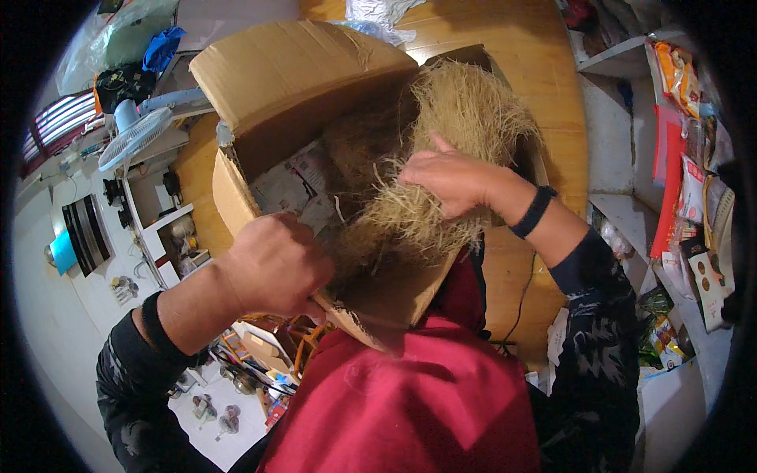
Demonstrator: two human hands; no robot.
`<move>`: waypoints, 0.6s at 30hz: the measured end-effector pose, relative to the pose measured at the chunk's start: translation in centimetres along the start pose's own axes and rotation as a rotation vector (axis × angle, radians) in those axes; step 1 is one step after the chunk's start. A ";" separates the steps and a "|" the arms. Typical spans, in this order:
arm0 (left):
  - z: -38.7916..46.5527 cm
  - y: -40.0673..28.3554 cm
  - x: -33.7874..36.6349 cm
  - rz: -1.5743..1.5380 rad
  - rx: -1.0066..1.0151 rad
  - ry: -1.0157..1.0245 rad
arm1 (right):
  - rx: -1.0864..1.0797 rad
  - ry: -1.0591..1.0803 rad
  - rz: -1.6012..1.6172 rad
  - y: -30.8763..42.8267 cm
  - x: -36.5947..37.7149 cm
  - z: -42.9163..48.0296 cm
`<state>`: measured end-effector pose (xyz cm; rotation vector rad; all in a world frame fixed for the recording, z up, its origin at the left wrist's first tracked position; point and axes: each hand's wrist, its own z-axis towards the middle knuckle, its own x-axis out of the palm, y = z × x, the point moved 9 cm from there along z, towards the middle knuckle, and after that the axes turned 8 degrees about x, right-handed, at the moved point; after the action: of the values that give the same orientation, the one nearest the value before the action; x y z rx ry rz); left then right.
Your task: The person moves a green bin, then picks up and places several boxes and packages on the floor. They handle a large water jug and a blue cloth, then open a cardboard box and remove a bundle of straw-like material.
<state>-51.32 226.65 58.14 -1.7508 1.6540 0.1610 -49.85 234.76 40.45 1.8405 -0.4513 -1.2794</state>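
Note:
In front of me is an open cardboard box [301,71] with its flaps spread outward. My left hand [281,263] is closed around the near-left edge of the box. With my right hand [452,180] I grip a bundle of dry, straw-like plant fibre [470,103], which fans out above and below my fist over the box's right side. More loose fibre, darker in the shade, lies inside. A piece of printed paper [295,183] shows at the box's left inner side. My right fingertips are partly hidden in the strands.
A wooden surface [550,106] extends under and beyond the box. To the right stands a white shelf unit [615,136] with packaged goods [680,77]. At the left is a blue-and-white fan [136,136]. Crumpled white plastic [378,15] lies at the far edge. A dark cable [521,301] runs at lower right.

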 end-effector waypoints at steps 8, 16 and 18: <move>0.3 -0.3 -0.7 -0.009 0.049 -0.043 | 0.114 0.026 -0.095 -1.4 0.4 -2.6; 0.6 -0.6 -1.1 -0.029 0.098 -0.168 | 0.124 -0.531 0.002 1.0 -4.1 -5.7; 0.6 -0.3 -0.3 -0.006 0.051 -0.077 | 0.303 -0.875 0.478 -4.7 -5.3 -9.7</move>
<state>-50.93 227.16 57.97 -1.6911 1.5841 0.1796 -44.12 245.36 41.23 1.1748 -1.5172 -1.6697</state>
